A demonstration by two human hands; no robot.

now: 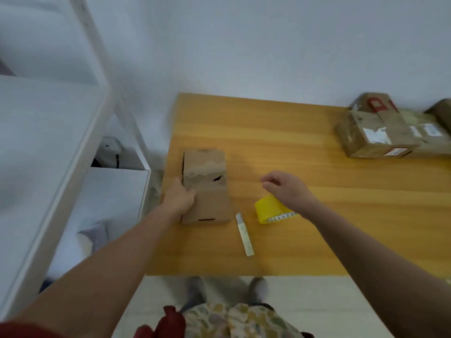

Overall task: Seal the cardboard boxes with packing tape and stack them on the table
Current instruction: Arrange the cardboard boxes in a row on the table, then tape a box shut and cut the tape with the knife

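A small brown cardboard box (206,186) lies flat near the left edge of the wooden table (280,147), its top torn and scuffed. My left hand (180,197) grips the box's left side, thumb on its top. A yellow roll of packing tape (268,211) stands on the table to the right of the box. My right hand (285,189) hovers just above the roll with loosely curled fingers, holding nothing. Between box and roll lies a pale utility knife (244,234).
Several taped cardboard boxes (390,132) are piled at the table's far right corner. A white shelf unit (61,142) stands to the left of the table, close to its edge. The table's near edge is just above my feet.
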